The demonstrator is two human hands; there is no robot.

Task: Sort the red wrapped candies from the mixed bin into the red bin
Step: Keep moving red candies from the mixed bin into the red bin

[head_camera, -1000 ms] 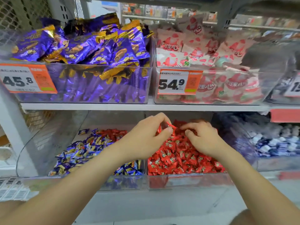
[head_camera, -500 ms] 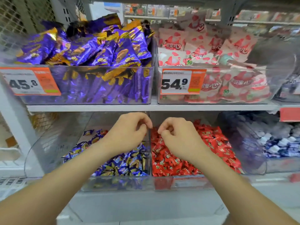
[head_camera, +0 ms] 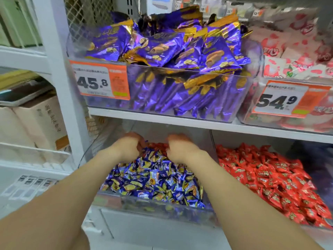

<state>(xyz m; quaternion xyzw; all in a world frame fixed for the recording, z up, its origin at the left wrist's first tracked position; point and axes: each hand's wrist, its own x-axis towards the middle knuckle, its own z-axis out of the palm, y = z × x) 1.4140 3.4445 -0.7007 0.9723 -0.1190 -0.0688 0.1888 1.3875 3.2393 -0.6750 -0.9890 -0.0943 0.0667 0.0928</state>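
Cardboard boxes (head_camera: 36, 123): well to the left of the left hand, beyond the white shelf post (head_camera: 59, 87)
Price tag 45.8 (head_camera: 100, 81): above and left of the left hand, on the clear bin of purple packets (head_camera: 171, 51)
Shelf board (head_camera: 162, 120): just above both hands, a low roof over the reach
Left hand (head_camera: 130, 147): knuckles up, fingers curled down at the back of the mixed bin (head_camera: 153, 207); blurred, so I cannot tell whether it holds anything
Red wrapped candies (head_camera: 156, 146): a small patch between the two hands, by the fingertips
Blue candies (head_camera: 153, 179): heaped between the forearms, crowding the red patch
Right hand (head_camera: 182, 148): curled down likewise, blurred; grip cannot be told
Red bin (head_camera: 252, 138): just right of the right hand, full of red candies
Price tag 54.9 (head_camera: 286, 100): above and well right of the right hand, on the bin of pink and white packets (head_camera: 297, 51)
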